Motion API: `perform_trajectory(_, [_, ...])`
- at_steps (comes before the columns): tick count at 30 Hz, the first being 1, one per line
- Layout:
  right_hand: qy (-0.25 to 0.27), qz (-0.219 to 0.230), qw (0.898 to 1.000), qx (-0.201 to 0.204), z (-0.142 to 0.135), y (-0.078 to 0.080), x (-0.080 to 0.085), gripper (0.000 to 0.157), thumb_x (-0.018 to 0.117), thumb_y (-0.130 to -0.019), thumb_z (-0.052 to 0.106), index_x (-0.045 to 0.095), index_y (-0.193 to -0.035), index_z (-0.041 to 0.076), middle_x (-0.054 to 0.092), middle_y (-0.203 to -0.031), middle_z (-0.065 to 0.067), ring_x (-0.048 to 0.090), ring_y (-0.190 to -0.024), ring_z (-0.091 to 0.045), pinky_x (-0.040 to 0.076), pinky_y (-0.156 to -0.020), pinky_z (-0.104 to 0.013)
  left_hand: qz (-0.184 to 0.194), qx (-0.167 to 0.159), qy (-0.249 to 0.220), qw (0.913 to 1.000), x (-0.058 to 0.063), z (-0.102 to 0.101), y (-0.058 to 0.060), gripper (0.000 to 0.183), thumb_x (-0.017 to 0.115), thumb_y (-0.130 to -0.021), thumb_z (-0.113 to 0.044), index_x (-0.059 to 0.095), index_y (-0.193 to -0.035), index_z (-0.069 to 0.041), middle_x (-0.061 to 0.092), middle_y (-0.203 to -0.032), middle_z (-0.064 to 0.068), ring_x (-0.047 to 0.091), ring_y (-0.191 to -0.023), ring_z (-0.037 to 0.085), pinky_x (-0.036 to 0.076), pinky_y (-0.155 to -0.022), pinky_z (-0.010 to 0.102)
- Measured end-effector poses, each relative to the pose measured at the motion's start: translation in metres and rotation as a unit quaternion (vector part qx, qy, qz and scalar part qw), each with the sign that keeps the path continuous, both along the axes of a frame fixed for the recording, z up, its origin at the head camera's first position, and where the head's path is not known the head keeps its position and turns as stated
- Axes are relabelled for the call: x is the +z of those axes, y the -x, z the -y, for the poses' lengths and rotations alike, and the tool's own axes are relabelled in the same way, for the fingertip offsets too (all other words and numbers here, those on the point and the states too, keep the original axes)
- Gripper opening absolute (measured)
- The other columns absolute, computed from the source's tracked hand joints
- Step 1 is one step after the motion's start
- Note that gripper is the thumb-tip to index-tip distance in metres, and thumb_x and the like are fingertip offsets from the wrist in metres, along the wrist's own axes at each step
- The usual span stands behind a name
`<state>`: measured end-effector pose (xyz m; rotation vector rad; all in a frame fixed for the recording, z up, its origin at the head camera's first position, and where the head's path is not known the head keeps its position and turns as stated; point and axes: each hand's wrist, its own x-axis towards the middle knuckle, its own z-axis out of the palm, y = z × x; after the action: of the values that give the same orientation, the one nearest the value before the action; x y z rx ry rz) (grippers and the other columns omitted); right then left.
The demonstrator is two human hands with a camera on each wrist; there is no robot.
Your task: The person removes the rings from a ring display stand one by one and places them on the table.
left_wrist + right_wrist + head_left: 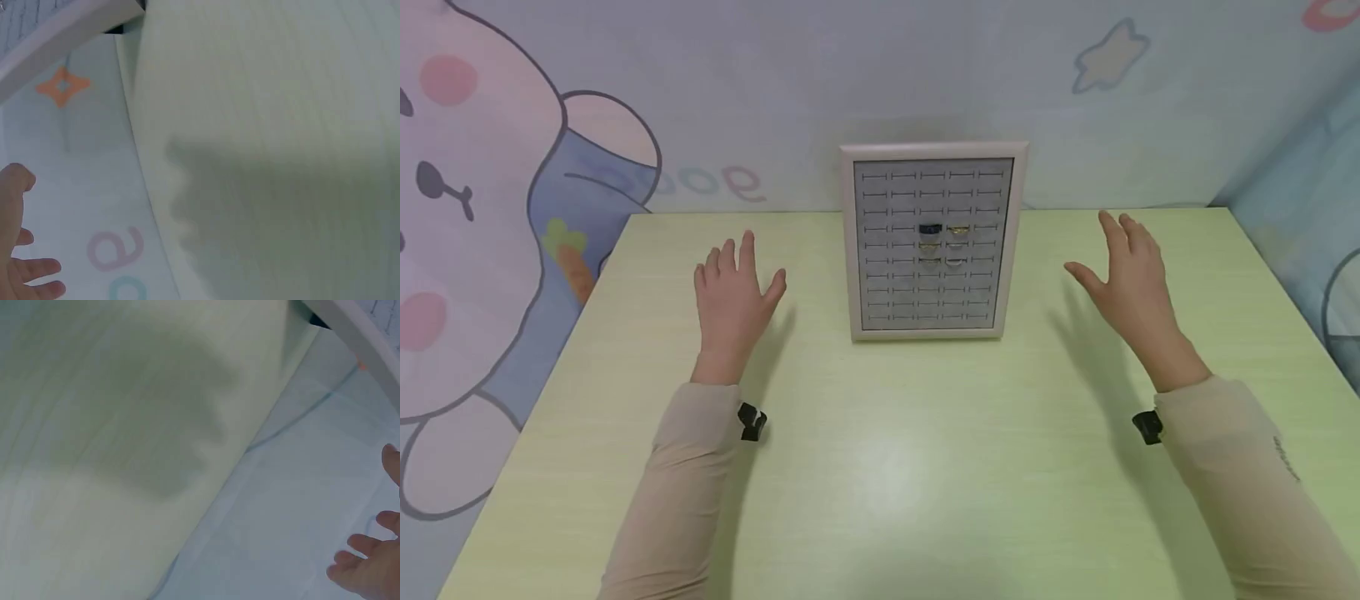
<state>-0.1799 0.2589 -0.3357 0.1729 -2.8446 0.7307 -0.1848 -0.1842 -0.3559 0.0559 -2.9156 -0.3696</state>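
Observation:
A pale-framed ring display board point(927, 302) with a grey slotted panel stands upright at the back of the table. Several rings sit in its middle slots: a black ring point(930, 228), a gold ring point(958, 230) beside it, and paler ones below. To the board's left, my left hand point(728, 296) hovers above the table with fingers spread, holding nothing. My right hand point(1133, 287) is likewise raised on the board's right, thumb apart from the fingers. Neither hand touches the board. Each wrist view shows a corner of the frame point(69, 34) and part of a hand.
The light yellow-green table point(880, 467) reaches back to a wall covering point(790, 100) printed with cartoon figures and letters. Each sleeve has a small black device point(751, 422) at the cuff. Both arms cast shadows on the tabletop.

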Motion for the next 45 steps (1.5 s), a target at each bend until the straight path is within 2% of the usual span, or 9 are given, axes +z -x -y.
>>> perform_trajectory(5, [0.069, 0.035, 0.997, 0.006, 0.016, 0.004, 0.007, 0.065, 0.057, -0.097, 0.023, 0.025, -0.149, 0.000, 0.032, -0.148, -0.029, 0.030, -0.136, -0.047, 0.028, -0.110, -0.059, -0.085, -0.035, -0.037, 0.9951, 0.004, -0.017, -0.002, 0.052, 0.049, -0.098, -0.029, 0.040, -0.140, 0.001, 0.050, -0.132, 0.025, 0.048, -0.122, 0.041, 0.040, -0.105, 0.050])
perform_trajectory(9, [0.136, 0.066, 0.988, 0.013, 0.032, 0.009, 0.011, 0.062, 0.056, -0.097, 0.022, 0.028, -0.149, 0.004, 0.039, -0.146, -0.026, 0.039, -0.133, -0.043, 0.035, -0.109, -0.053, -0.126, -0.055, -0.071, 0.9880, 0.012, -0.035, -0.005, 0.043, 0.051, -0.098, -0.023, 0.047, -0.134, -0.001, 0.056, -0.126, 0.022, 0.055, -0.112, 0.039, 0.052, -0.088, 0.048])
perform_trajectory(13, [0.187, 0.092, 0.978, 0.015, 0.048, 0.015, 0.015, 0.061, 0.057, -0.096, 0.024, 0.030, -0.149, 0.010, 0.042, -0.146, -0.022, 0.043, -0.133, -0.040, 0.039, -0.108, -0.050, -0.168, -0.080, -0.095, 0.9780, 0.020, -0.053, -0.007, 0.037, 0.053, -0.097, -0.018, 0.052, -0.129, -0.001, 0.058, -0.121, 0.019, 0.057, -0.105, 0.036, 0.054, -0.077, 0.044])
perform_trajectory(17, [0.209, 0.104, 0.972, 0.020, 0.061, 0.022, 0.017, 0.061, 0.058, -0.096, 0.021, 0.031, -0.149, 0.009, 0.043, -0.145, -0.022, 0.043, -0.133, -0.040, 0.041, -0.106, -0.050, -0.195, -0.114, -0.123, 0.9662, 0.026, -0.071, -0.008, 0.033, 0.055, -0.095, -0.014, 0.055, -0.125, 0.000, 0.059, -0.118, 0.019, 0.059, -0.104, 0.033, 0.054, -0.082, 0.039])
perform_trajectory(24, [0.237, 0.127, 0.962, 0.041, 0.069, 0.030, 0.017, 0.062, 0.056, -0.096, 0.014, 0.026, -0.150, 0.006, 0.042, -0.143, -0.024, 0.042, -0.134, -0.040, 0.039, -0.108, -0.050, -0.164, -0.165, -0.189, 0.9540, 0.034, -0.098, -0.009, 0.034, 0.058, -0.094, -0.010, 0.055, -0.126, 0.000, 0.058, -0.118, 0.016, 0.059, -0.107, 0.027, 0.052, -0.090, 0.033])
perform_trajectory(32, [0.263, 0.160, 0.949, 0.061, 0.069, 0.036, 0.010, 0.061, 0.052, -0.098, 0.013, 0.022, -0.150, 0.004, 0.038, -0.145, -0.024, 0.039, -0.135, -0.040, 0.037, -0.110, -0.051, -0.122, -0.195, -0.210, 0.9502, 0.039, -0.122, -0.007, 0.034, 0.060, -0.093, -0.009, 0.056, -0.126, -0.002, 0.057, -0.122, 0.013, 0.058, -0.110, 0.024, 0.051, -0.094, 0.030])
perform_trajectory(37, [0.273, 0.177, 0.943, 0.067, 0.068, 0.036, 0.008, 0.057, 0.048, -0.100, 0.012, 0.022, -0.150, 0.002, 0.038, -0.142, -0.025, 0.040, -0.134, -0.040, 0.036, -0.110, -0.051, -0.092, -0.196, -0.254, 0.9427, 0.039, -0.135, -0.003, 0.036, 0.062, -0.092, -0.010, 0.056, -0.126, -0.003, 0.057, -0.122, 0.012, 0.058, -0.107, 0.023, 0.051, -0.090, 0.029])
perform_trajectory(43, [0.292, 0.182, 0.936, 0.068, 0.068, 0.036, 0.007, 0.056, 0.046, -0.100, 0.012, 0.020, -0.149, 0.001, 0.035, -0.142, -0.025, 0.041, -0.131, -0.037, 0.036, -0.109, -0.047, -0.048, -0.176, -0.324, 0.9282, 0.037, -0.146, 0.004, 0.037, 0.065, -0.090, -0.011, 0.057, -0.126, -0.005, 0.058, -0.122, 0.011, 0.058, -0.105, 0.021, 0.051, -0.088, 0.027])
perform_trajectory(45, [0.297, 0.184, 0.935, 0.069, 0.068, 0.036, 0.007, 0.056, 0.045, -0.100, 0.011, 0.020, -0.149, 0.001, 0.036, -0.142, -0.024, 0.042, -0.129, -0.034, 0.037, -0.108, -0.045, -0.046, -0.169, -0.333, 0.9267, 0.036, -0.149, 0.006, 0.036, 0.065, -0.090, -0.011, 0.058, -0.124, -0.005, 0.059, -0.119, 0.011, 0.058, -0.103, 0.021, 0.052, -0.087, 0.026])
